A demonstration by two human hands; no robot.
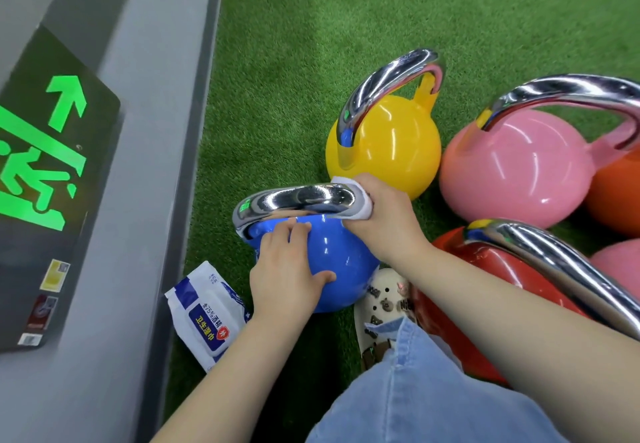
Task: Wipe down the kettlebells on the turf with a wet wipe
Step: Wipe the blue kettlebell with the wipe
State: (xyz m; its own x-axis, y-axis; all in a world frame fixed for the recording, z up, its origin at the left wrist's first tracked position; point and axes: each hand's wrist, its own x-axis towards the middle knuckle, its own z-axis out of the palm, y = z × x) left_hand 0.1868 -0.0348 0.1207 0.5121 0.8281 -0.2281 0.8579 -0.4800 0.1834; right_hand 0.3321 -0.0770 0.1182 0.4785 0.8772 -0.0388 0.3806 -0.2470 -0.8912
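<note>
A blue kettlebell (pixel 341 259) with a chrome handle (pixel 294 200) stands on the green turf (pixel 311 44). My right hand (pixel 388 217) is closed around the handle's right end with a white wet wipe (pixel 360 200) pressed against the chrome. My left hand (pixel 287 269) lies flat on the blue ball, fingers spread, steadying it. Behind stand a yellow kettlebell (pixel 388 144) and a pink kettlebell (pixel 516 168). A red kettlebell (pixel 478 269) sits at the right under my forearm.
A white and blue wet-wipe pack (pixel 207 314) lies on the turf by the grey wall (pixel 145 130) with a green exit sign (pixel 45 165). An orange kettlebell (pixel 616 196) and another pink one (pixel 620 259) crowd the right. My shoe (pixel 381 307) and jeans leg (pixel 433 390) are below.
</note>
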